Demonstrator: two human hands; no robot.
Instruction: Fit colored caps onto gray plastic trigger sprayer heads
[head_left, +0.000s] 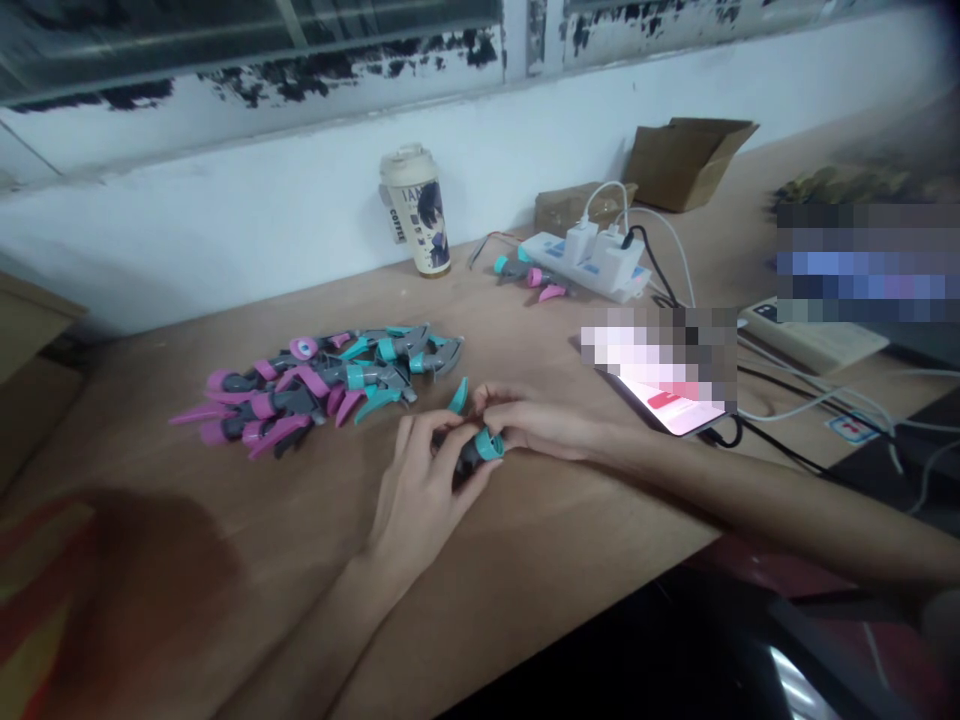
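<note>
Both my hands are together over the near middle of the table around a grey trigger spray head with a teal collar [490, 444]. My left hand [427, 470] has its fingers wrapped round the grey body, hiding much of it. From the right, my right hand [525, 422] pinches the same spray head at its far side, close to the teal collar; its fingertips are partly hidden. A teal lever [459, 396] sticks up just beyond the fingers. To the left lies a pile of similar spray heads [300, 390], grey with pink or teal parts.
A lidded coffee cup [420, 215] stands by the wall. Behind my right arm are a white power strip [551, 250] with chargers, more spray parts [534, 276], a lit phone [637, 385] and loose cables. An open cardboard box [679, 165] sits at the back right.
</note>
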